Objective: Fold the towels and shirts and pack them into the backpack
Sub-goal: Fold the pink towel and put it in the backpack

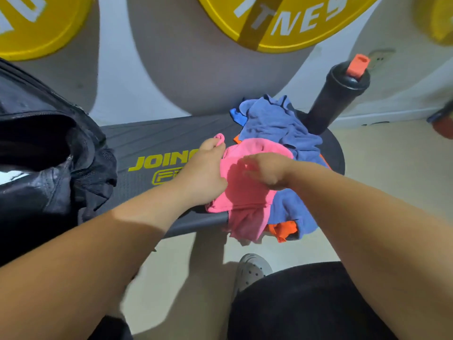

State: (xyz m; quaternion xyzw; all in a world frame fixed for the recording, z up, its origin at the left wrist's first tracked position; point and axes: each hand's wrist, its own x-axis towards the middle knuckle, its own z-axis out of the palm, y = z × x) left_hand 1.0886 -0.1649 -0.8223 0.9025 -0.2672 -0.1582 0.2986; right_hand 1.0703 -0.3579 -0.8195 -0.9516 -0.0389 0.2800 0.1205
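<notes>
The pink cloth lies at the near edge of the bench, toward its right end, and one part hangs over that edge. My left hand pinches a bunched corner of it on the far side, I think to pull it flat for folding. My right hand is on its middle with bent fingers, but it is blurred, so I cannot tell if it grips or only presses. The blue cloth and the orange cloth lie heaped under and behind it. The backpack stands open at the left end, ready to receive. A bottle stands at the far right corner.
</notes>
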